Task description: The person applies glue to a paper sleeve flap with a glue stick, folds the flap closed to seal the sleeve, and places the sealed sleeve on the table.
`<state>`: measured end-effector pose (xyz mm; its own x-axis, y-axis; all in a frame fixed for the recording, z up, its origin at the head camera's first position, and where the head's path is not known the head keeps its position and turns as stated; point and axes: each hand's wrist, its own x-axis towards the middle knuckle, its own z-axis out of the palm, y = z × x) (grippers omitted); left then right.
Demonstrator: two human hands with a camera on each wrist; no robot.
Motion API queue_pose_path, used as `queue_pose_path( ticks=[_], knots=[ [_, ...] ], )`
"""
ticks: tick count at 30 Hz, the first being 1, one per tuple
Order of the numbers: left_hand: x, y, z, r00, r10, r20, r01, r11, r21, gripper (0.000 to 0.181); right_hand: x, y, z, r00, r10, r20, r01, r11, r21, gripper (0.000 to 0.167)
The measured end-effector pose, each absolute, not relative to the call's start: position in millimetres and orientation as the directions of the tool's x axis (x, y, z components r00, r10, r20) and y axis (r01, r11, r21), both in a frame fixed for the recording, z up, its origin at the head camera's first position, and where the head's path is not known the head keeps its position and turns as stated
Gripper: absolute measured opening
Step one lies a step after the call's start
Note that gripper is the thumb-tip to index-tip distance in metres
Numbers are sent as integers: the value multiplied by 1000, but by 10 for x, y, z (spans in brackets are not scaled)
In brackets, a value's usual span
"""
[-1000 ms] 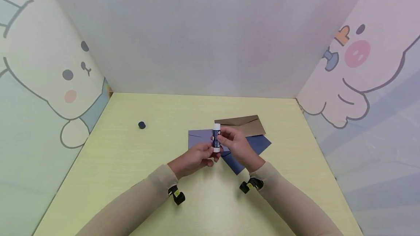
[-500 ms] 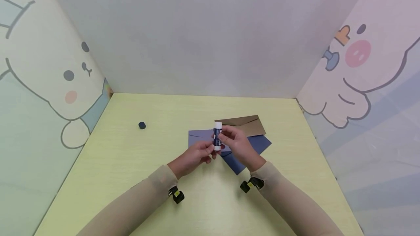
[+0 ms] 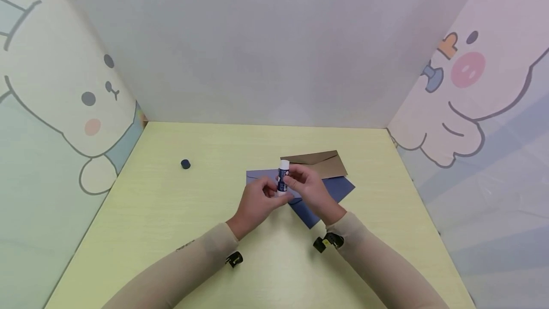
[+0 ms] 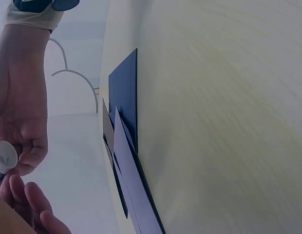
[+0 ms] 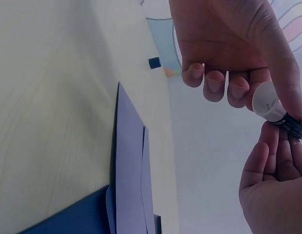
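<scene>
A glue stick [image 3: 283, 175], navy with white ends, is held upright above the table between both hands, its cap off. My right hand [image 3: 310, 189] grips the tube at its middle with thumb and fingers. Around the white lower end, my left hand [image 3: 255, 206] pinches with thumb and index finger; the right wrist view shows its other fingers curled loosely beside the white base [image 5: 268, 100]. Below the hands lie a lilac envelope [image 3: 259, 175], a dark blue envelope [image 3: 306, 213] and a brown envelope [image 3: 326, 163], overlapping and partly hidden by the hands.
A small dark blue cap [image 3: 185, 164] stands on the pale yellow table [image 3: 141, 213] at the left. A grey wall [image 3: 266, 61] closes off the back, and panels with cartoon animals stand at both sides.
My left hand has turned at the wrist, shifting its thumb and fingers around the glue stick's lower end. The right hand keeps its grip almost in place. The envelopes and cap have not moved.
</scene>
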<state>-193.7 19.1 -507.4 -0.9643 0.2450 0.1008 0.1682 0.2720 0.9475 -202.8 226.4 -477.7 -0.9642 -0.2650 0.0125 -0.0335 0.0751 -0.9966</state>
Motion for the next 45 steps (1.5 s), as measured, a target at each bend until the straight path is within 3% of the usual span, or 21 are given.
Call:
queue_pose_path(
  ticks=[8,13,18,23,27,35,38,45],
  knots=[
    [-1932,211,-5055,-951,295,92,172,258,951,28,-2018,2270,-4774,-966,-257,16,-41,91,-995,35],
    [-1964,195,-5063,-908,418,23,111,188,976,16,-2018,2281,-4757,-968,-249,13,-39,96,-995,34],
    [-2024,146,-5066,-780,614,-122,-128,33,991,34,-2020,2286,-4748,-966,-257,4,-29,95,-995,35],
    [-2099,70,-5109,-616,765,-189,-431,-126,894,42,-2021,2292,-4749,-960,-279,-21,13,29,-1000,37],
    [-2137,32,-5143,-566,804,-184,-514,-170,841,42,-2023,2295,-4757,-954,-301,-14,17,-6,-1000,39],
    [-2137,23,-5115,-608,771,-189,-471,-159,868,50,-2049,2304,-4777,-957,-289,11,-18,22,-1000,36],
    [-2128,25,-5107,-647,739,-189,-434,-153,888,54,-2060,2309,-4778,-959,-283,16,-25,29,-999,36],
    [-2096,52,-5107,-768,612,-192,-320,-106,941,41,-2064,2314,-4768,-961,-277,7,-15,28,-1000,38]
  ],
)
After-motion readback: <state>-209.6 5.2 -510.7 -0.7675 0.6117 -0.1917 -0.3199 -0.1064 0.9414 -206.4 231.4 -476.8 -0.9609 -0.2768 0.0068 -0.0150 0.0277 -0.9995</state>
